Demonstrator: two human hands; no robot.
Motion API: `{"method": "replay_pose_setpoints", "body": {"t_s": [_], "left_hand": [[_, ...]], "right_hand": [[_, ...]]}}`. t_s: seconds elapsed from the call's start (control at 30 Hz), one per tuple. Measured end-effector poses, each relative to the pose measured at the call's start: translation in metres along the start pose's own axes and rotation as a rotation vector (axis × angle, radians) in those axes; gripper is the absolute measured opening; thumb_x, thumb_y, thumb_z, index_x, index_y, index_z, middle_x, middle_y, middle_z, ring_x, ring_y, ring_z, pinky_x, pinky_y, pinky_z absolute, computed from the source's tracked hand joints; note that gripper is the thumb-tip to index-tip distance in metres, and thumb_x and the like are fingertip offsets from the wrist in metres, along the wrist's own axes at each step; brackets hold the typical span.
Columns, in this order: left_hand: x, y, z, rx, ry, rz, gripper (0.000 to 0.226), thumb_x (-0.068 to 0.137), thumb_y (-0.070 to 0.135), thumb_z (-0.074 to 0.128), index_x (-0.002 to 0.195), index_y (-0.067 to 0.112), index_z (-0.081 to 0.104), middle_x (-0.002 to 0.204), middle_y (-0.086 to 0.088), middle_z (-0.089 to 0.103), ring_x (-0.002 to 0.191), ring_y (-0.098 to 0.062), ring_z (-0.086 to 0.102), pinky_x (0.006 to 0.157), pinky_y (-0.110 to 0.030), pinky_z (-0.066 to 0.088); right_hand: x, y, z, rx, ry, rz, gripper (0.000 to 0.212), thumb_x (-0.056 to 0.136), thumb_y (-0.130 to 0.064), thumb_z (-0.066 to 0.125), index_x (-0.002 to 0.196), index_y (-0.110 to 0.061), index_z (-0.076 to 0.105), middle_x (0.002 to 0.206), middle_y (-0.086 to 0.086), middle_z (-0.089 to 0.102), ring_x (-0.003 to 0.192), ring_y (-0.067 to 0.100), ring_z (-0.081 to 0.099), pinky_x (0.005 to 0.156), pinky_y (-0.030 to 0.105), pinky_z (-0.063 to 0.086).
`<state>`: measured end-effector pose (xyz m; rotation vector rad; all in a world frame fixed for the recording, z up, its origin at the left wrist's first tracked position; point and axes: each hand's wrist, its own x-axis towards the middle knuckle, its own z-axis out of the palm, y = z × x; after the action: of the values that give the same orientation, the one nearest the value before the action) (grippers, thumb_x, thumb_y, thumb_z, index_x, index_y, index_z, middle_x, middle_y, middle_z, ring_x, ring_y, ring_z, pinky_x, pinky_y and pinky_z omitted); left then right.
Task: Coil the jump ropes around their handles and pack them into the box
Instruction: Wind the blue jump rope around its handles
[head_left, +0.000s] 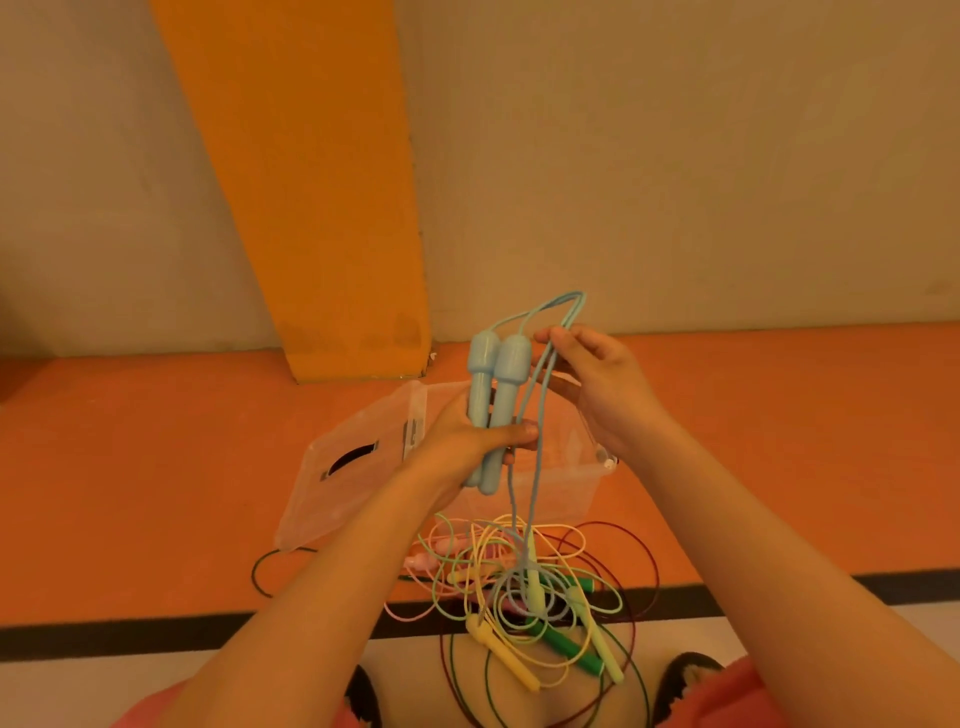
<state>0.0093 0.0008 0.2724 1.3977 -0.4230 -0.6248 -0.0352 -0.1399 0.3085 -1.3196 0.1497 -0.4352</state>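
We curl the fingers and thumb of our left hand (467, 441) round the two light-blue plastic jump-rope handles (498, 395). They stand side by side and upright, thick ends at twelve o'clock, with the thumb lying across their lower shafts. Just at three o'clock of them, the bent fingertips (548, 338) and thumb of our right hand (602, 400) pinch the thin light-blue cord (566, 297). The pinch sits near the top of a loop that rises from the handle tops and arches toward one o'clock.

From that pinch the strands hang toward six o'clock, past our left thumb, into a tangled pile of jump ropes (519, 587) on the orange floor (156, 467). In the pile we see yellow handles (501, 657), green handles (569, 648), a pink handle (421, 562) and a dark red cord (647, 551) looping round the outside.

Behind our hands the clear plastic box (571, 493) stands open, its clear lid (353, 467) lying against its nine o'clock side. A broad orange pillar (311, 208) rises at eleven o'clock.
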Motion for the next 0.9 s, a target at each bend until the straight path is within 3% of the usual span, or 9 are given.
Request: {"method": "replay_pose_setpoints", "body": {"t_s": [0.17, 0.3, 0.4, 0.47, 0.57, 0.63, 0.77, 0.83, 0.9], "left_hand": [[0.000, 0.004, 0.007, -0.006, -0.083, -0.005, 0.035, 0.080, -0.006, 0.069, 0.108, 0.006, 0.052, 0.084, -0.011, 0.067, 0.061, -0.013, 0.065, 0.049, -0.021, 0.048], [0.007, 0.011, 0.008, -0.096, 0.044, 0.081, 0.025, 0.080, -0.010, 0.068, 0.091, 0.008, 0.054, 0.068, -0.003, 0.067, 0.055, -0.010, 0.064, 0.047, -0.018, 0.048], [0.014, 0.021, 0.001, -0.243, 0.177, 0.136, 0.017, 0.081, -0.008, 0.065, 0.087, 0.006, 0.056, 0.058, 0.001, 0.066, 0.049, -0.008, 0.062, 0.046, -0.016, 0.048], [0.016, 0.028, -0.008, -0.279, 0.193, 0.147, 0.011, 0.083, -0.004, 0.065, 0.085, 0.004, 0.059, 0.058, 0.000, 0.066, 0.047, -0.006, 0.058, 0.047, -0.016, 0.048], [0.017, 0.035, -0.019, -0.286, 0.209, 0.178, 0.009, 0.084, -0.003, 0.065, 0.083, 0.004, 0.060, 0.060, -0.001, 0.066, 0.048, -0.008, 0.057, 0.050, -0.016, 0.049], [0.018, 0.035, -0.026, -0.274, 0.226, 0.185, 0.009, 0.085, -0.004, 0.064, 0.083, 0.004, 0.060, 0.063, -0.004, 0.067, 0.051, -0.009, 0.060, 0.051, -0.016, 0.050], [0.020, 0.025, -0.035, -0.254, 0.223, 0.112, 0.017, 0.088, -0.003, 0.061, 0.102, 0.006, 0.056, 0.089, -0.011, 0.068, 0.077, -0.017, 0.067, 0.061, -0.023, 0.057], [0.020, 0.017, -0.036, -0.227, 0.219, 0.058, 0.027, 0.088, 0.000, 0.063, 0.111, 0.007, 0.053, 0.096, -0.014, 0.063, 0.085, -0.022, 0.066, 0.068, -0.034, 0.060], [0.019, 0.010, -0.033, -0.148, 0.185, 0.011, 0.029, 0.087, 0.006, 0.067, 0.113, 0.011, 0.055, 0.103, -0.019, 0.065, 0.096, -0.031, 0.066, 0.086, -0.049, 0.056]], "right_hand": [[0.001, 0.003, -0.006, -0.028, 0.032, 0.000, 0.019, 0.097, -0.016, 0.050, 0.086, -0.014, 0.065, 0.082, 0.002, 0.064, 0.076, 0.012, 0.061, 0.068, 0.022, 0.052], [-0.003, 0.007, -0.010, -0.048, 0.014, 0.071, 0.019, 0.095, -0.029, 0.051, 0.095, -0.016, 0.065, 0.085, 0.002, 0.064, 0.082, 0.014, 0.062, 0.078, 0.031, 0.049], [-0.013, 0.018, -0.010, -0.125, -0.270, 0.216, 0.037, 0.085, -0.043, 0.050, 0.110, -0.019, 0.063, 0.106, 0.002, 0.068, 0.103, 0.014, 0.064, 0.088, 0.028, 0.051], [-0.023, 0.032, -0.010, -0.259, -0.471, 0.346, 0.037, 0.088, -0.039, 0.051, 0.121, -0.023, 0.059, 0.119, -0.002, 0.066, 0.115, 0.011, 0.059, 0.096, 0.028, 0.047], [-0.034, 0.055, -0.010, -0.573, -0.603, 0.440, 0.019, 0.095, -0.028, 0.055, 0.113, -0.027, 0.060, 0.113, -0.009, 0.066, 0.110, 0.007, 0.059, 0.095, 0.027, 0.045], [-0.035, 0.064, -0.010, -0.648, -0.597, 0.410, 0.013, 0.098, -0.018, 0.050, 0.102, -0.015, 0.062, 0.106, 0.002, 0.066, 0.100, 0.014, 0.062, 0.093, 0.030, 0.049], [-0.030, 0.053, -0.009, -0.487, -0.471, 0.384, 0.018, 0.102, -0.012, 0.040, 0.092, -0.013, 0.055, 0.099, 0.008, 0.067, 0.091, 0.018, 0.066, 0.087, 0.032, 0.053], [-0.024, 0.042, -0.007, -0.293, -0.387, 0.357, 0.018, 0.102, -0.013, 0.038, 0.093, -0.013, 0.054, 0.098, 0.009, 0.068, 0.089, 0.020, 0.068, 0.083, 0.032, 0.055], [-0.018, 0.028, -0.005, -0.075, -0.295, 0.300, 0.018, 0.101, -0.011, 0.039, 0.092, -0.012, 0.054, 0.095, 0.013, 0.070, 0.087, 0.024, 0.070, 0.084, 0.035, 0.056]]}}
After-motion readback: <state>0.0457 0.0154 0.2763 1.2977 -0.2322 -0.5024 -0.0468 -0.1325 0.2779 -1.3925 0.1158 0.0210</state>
